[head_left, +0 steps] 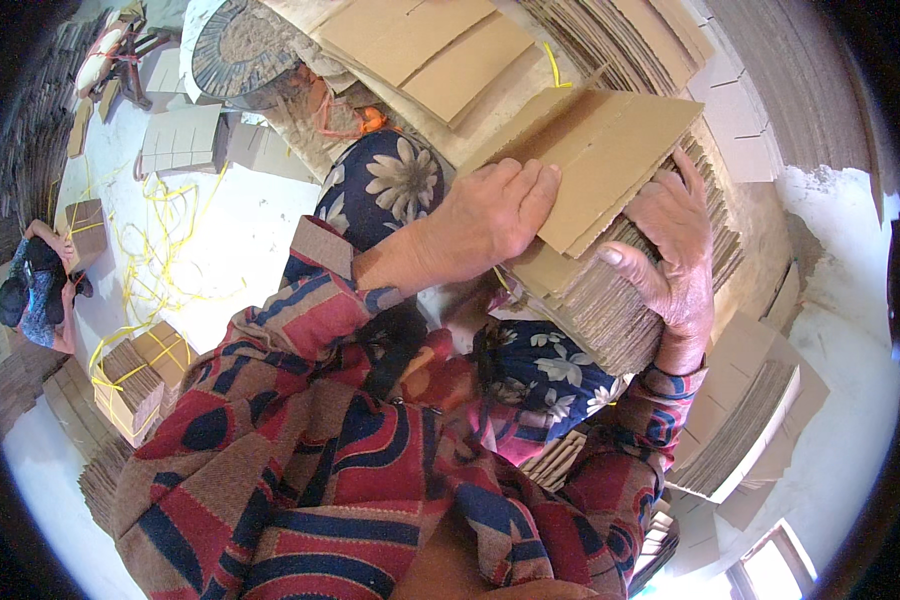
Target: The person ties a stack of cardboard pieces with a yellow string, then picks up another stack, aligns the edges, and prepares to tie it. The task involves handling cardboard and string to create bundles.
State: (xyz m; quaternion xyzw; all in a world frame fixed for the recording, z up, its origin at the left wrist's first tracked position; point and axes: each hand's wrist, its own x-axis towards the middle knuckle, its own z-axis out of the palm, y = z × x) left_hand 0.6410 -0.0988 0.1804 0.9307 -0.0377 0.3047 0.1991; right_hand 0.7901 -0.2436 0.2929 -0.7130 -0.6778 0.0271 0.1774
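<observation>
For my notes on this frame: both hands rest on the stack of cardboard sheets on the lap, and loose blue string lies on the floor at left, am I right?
Not quite: the head view shows the string is yellow, not blue. The left hand and right hand do rest on the stack of cardboard sheets.

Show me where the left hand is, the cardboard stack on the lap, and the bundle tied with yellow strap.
left hand [490, 215], head view, back of the hand.
cardboard stack [610, 320], head view, corrugated edge of the sheets.
tied bundle [135, 385], head view, side of the bundle by the yellow strap.
</observation>
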